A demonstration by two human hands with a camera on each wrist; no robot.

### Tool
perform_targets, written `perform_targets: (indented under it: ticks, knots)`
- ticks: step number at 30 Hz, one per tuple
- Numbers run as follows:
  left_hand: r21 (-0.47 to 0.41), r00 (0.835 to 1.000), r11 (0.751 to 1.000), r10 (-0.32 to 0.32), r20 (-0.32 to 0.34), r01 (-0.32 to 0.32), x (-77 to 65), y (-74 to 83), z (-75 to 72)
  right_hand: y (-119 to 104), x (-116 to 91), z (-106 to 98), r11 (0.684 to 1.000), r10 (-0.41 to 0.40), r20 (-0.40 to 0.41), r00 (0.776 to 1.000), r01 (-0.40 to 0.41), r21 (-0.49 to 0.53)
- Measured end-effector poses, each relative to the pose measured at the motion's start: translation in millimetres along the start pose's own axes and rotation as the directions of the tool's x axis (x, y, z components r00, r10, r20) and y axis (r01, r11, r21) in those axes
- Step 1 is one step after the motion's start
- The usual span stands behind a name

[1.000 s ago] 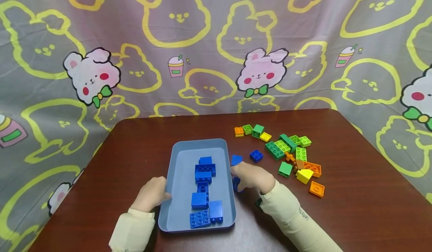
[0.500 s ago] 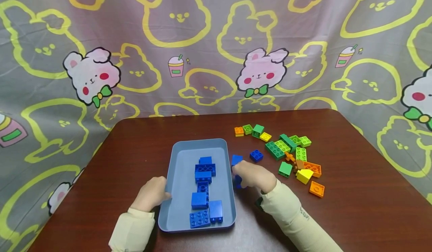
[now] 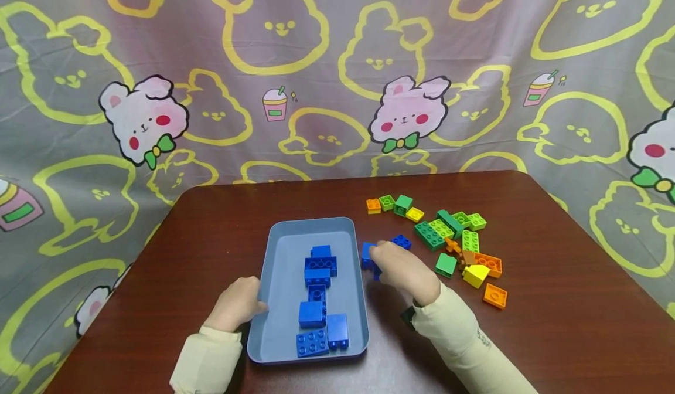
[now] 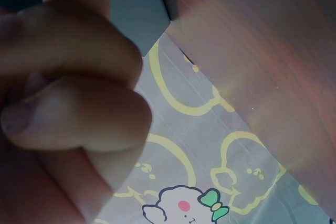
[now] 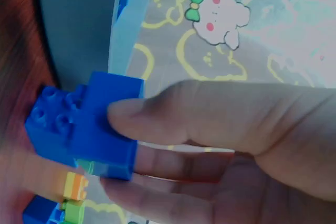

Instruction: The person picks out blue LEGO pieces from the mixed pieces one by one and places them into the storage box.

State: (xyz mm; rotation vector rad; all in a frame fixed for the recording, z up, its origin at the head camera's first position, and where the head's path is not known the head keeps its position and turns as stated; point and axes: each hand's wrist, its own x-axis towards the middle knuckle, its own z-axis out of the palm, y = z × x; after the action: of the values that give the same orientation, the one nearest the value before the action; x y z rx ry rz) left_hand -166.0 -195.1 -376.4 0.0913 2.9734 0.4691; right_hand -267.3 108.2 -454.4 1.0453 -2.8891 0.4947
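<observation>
My left hand (image 3: 238, 304) grips the left rim of a grey-blue tray (image 3: 257, 323), its thumb at the wall. Curled fingers (image 4: 79, 114) fill the left wrist view, with a corner of the tray (image 4: 139, 14) behind them. Beside the tray's right wall, my right hand (image 3: 406, 272) pinches a blue building brick (image 5: 107, 124) between thumb and fingers; the head view mostly hides this brick. Just beyond it is another blue brick (image 5: 50, 119) with studs showing; whether the two touch, I cannot tell. Several blue bricks (image 3: 312, 313) lie inside the tray.
A small blue brick (image 3: 402, 241) lies past my right hand. Green, yellow and orange bricks (image 3: 445, 265) are scattered over the right side of the brown table (image 3: 569, 300). A patterned cloth (image 3: 327, 89) hangs behind the table.
My right hand has shifted slightly right and away from me, drawing a little off the tray's wall with the blue brick. The left hand and the tray have stayed put.
</observation>
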Motion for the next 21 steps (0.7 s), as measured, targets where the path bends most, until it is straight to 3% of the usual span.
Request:
perform_targets:
  ticks: [2, 3, 7, 12, 21]
  knots:
    - [-0.001, 1.0, 1.0, 0.002, -0.001, -0.002, -0.2, 0.6, -0.3, -1.3, 1.5, 0.2, 0.999, 0.028, -0.033, 0.999, -0.028, 0.019]
    - [-0.002, 1.0, 1.0, 0.002, -0.001, -0.002, -0.1, 0.6, -0.3, -29.0, -3.3, -31.4, 0.992, 0.104, -0.027, 0.994, -0.106, -0.065]
    - [-0.007, 1.0, 1.0, -0.008, 0.005, 0.008, 0.2, 0.6, -0.2, -91.2, -22.2, -89.5, 0.996, 0.052, -0.094, 0.994, -0.058, -0.063]
    - [-0.01, 1.0, 1.0, -0.013, 0.01, 0.013, 0.4, -0.3, 0.4, -113.1, -25.3, -98.2, 0.994, 0.037, -0.1, 0.994, -0.047, -0.1]
    - [-0.001, 1.0, 1.0, -0.005, 0.002, 0.005, 0.3, 0.8, -0.2, -127.2, -22.4, -84.1, 0.979, -0.116, -0.096, 0.989, 0.097, -0.18]
